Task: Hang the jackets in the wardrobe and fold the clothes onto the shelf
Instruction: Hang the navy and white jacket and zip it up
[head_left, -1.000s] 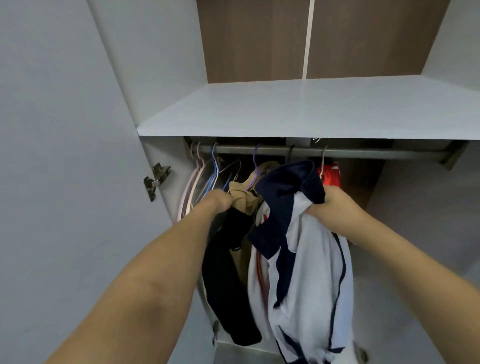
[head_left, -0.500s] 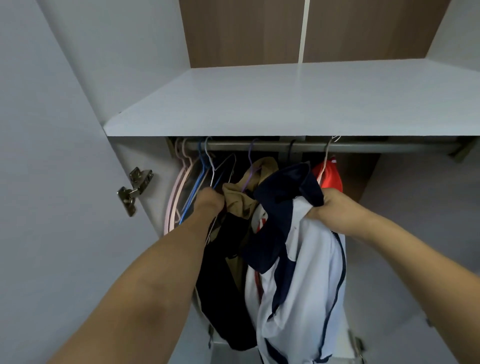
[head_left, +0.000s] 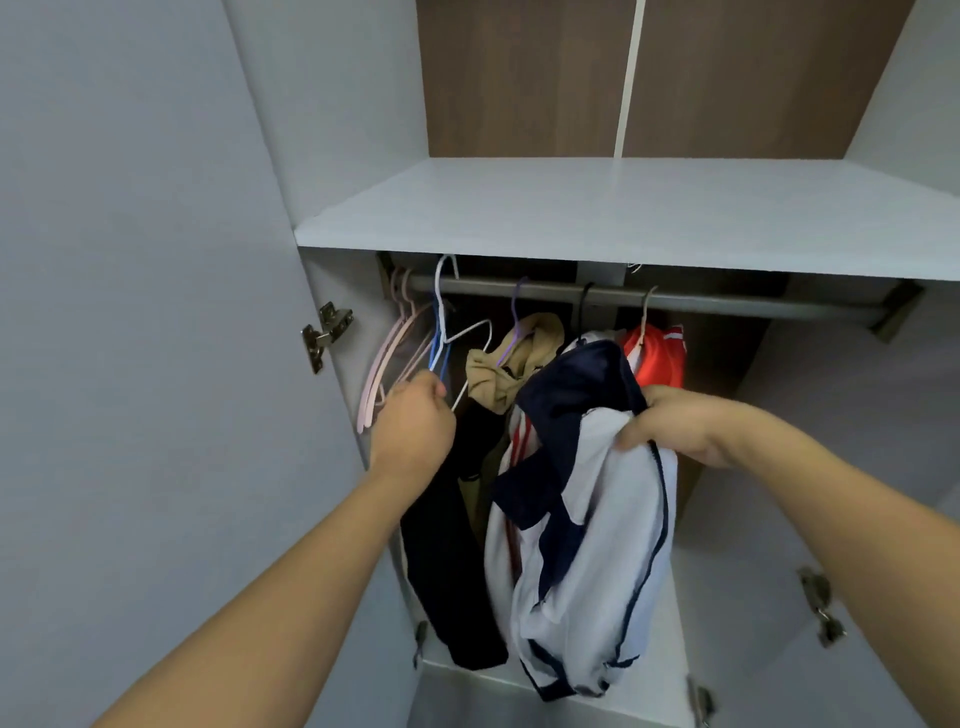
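Two bare hands reach into an open wardrobe (head_left: 332, 130). The right hand (head_left: 675, 423) grips a white and navy jacket (head_left: 597, 530), fingers curled over its bunched collar and thumb pinching the white cloth from below; the jacket hangs loose from that grip, in front of the clothes on the rail (head_left: 649, 301) and not on a hanger. The left hand (head_left: 413, 423) is at the left end of the rail, its fingers curled around the bottom of a white wire hanger (head_left: 465, 332), whose hook sits over the rail. Just left of it hang pink hangers (head_left: 384, 358) and a blue hanger (head_left: 439, 353), bare. To the right on the rail are a tan garment (head_left: 506, 369) on a purple hanger, a black garment (head_left: 447, 545) hanging long below it, and a red garment (head_left: 657, 356). Above the rail runs a white shelf (head_left: 623, 213). A metal hinge (head_left: 324, 332) shows on the left door.
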